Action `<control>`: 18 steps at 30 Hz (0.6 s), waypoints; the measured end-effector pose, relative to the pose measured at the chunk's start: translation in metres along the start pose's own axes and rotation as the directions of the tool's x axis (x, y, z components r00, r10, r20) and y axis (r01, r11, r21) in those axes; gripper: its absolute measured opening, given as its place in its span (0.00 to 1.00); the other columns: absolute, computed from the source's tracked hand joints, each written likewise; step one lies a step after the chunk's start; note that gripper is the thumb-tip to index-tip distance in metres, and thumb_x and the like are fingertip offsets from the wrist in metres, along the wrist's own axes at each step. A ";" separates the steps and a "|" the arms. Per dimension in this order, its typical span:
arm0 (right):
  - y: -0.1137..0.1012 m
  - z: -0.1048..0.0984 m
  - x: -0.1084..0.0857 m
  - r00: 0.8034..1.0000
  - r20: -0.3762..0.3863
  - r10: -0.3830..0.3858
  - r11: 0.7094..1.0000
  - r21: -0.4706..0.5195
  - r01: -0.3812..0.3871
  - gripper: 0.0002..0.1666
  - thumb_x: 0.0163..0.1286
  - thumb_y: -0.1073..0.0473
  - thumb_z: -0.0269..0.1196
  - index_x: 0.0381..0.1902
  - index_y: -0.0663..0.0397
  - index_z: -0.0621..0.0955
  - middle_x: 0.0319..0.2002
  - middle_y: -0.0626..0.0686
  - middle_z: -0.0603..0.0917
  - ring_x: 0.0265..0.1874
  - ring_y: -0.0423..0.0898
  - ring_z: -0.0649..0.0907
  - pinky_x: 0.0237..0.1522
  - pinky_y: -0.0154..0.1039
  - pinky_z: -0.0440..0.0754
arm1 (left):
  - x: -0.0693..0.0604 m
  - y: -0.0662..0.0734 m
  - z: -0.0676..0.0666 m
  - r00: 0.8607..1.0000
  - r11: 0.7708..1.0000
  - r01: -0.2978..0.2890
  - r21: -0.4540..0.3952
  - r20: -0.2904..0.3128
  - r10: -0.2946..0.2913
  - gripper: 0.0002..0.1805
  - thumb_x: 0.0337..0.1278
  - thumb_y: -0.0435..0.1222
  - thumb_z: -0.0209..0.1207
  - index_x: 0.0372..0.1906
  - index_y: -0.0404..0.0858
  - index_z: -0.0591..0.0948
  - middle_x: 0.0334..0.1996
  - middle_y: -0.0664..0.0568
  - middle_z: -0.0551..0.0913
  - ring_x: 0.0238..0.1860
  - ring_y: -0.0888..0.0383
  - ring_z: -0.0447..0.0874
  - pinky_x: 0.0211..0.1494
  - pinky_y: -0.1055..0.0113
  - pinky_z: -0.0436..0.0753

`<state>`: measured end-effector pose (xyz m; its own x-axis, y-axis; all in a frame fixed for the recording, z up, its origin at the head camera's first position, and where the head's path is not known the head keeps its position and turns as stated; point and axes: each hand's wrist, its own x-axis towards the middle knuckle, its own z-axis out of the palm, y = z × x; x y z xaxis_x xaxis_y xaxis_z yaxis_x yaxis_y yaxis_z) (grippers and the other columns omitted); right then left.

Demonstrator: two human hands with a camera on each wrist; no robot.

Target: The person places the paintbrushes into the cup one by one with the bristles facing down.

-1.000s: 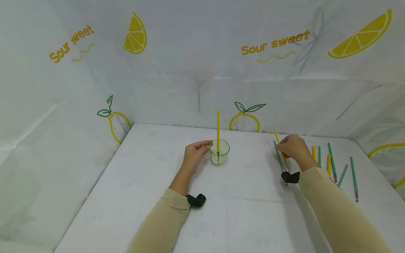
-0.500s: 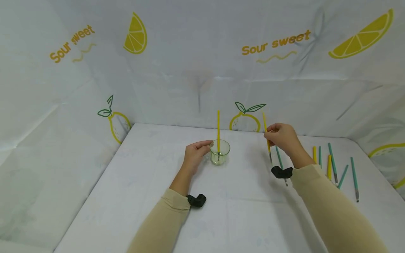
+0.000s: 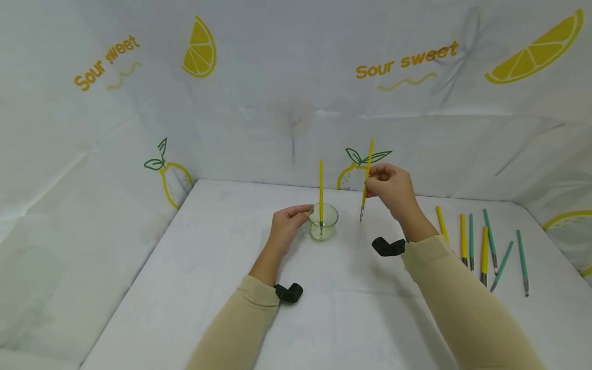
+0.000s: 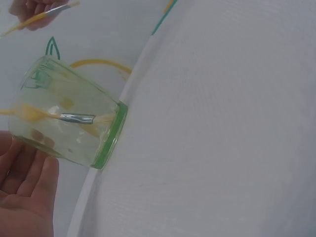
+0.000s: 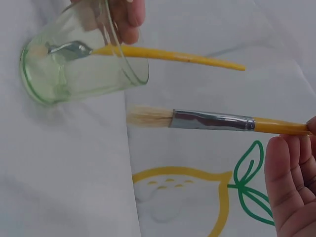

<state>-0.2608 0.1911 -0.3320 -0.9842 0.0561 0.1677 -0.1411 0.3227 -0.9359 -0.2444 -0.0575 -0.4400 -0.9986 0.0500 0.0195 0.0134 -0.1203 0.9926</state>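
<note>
We're working at a white table (image 3: 333,318), a lemon-print "Sour sweet" sheet (image 3: 277,77) hanging behind its far edge & beside its L edge. Our L hand (image 3: 284,226) is gripping the cup (image 3: 330,226) nr mid far edge, 1st brush (image 3: 321,190) standing in it. Our R hand (image 3: 392,191) is pinching a 2nd brush (image 5: 212,121), bristles down, just R of cup. Other brushes (image 3: 484,252), yellow/teal, are lying twd the R edge.

Two sleeved arms (image 3: 467,303), extended forward: left hand (image 3: 283,227) lower, gripping with thumb and fingers; right hand (image 3: 393,189) raised, thumb and fingertips pinched.
</note>
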 end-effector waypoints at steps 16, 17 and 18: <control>0.001 0.047 0.007 0.996 -0.023 -0.084 0.979 0.186 0.087 0.10 0.62 0.69 0.59 0.41 0.65 0.75 0.29 0.48 0.80 0.26 0.41 0.83 0.28 0.31 0.84 | 0.002 0.000 0.001 1.000 1.000 -0.013 0.020 -0.005 0.013 0.13 0.61 0.32 0.60 0.48 0.34 0.86 0.49 0.47 0.87 0.55 0.57 0.82 0.57 0.67 0.80; 0.004 0.049 0.007 0.996 -0.020 -0.082 0.980 0.180 0.084 0.10 0.62 0.69 0.59 0.42 0.66 0.75 0.28 0.48 0.80 0.25 0.42 0.83 0.27 0.31 0.84 | 0.002 0.000 0.001 1.000 1.000 -0.014 0.021 -0.006 0.014 0.13 0.61 0.32 0.60 0.48 0.34 0.86 0.49 0.47 0.87 0.55 0.57 0.82 0.57 0.66 0.80; 0.007 0.051 0.007 0.997 -0.014 -0.078 0.982 0.172 0.079 0.11 0.61 0.69 0.60 0.42 0.66 0.75 0.28 0.48 0.80 0.25 0.42 0.82 0.27 0.30 0.83 | 0.002 0.000 0.001 1.000 1.000 -0.015 0.021 -0.007 0.015 0.13 0.61 0.32 0.60 0.48 0.34 0.86 0.49 0.47 0.87 0.55 0.56 0.82 0.57 0.66 0.80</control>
<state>-0.2745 0.1453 -0.3529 -0.9686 0.0444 0.2447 -0.2350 0.1588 -0.9589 -0.2459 -0.0564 -0.4401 -0.9986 0.0411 0.0332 0.0290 -0.1005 0.9945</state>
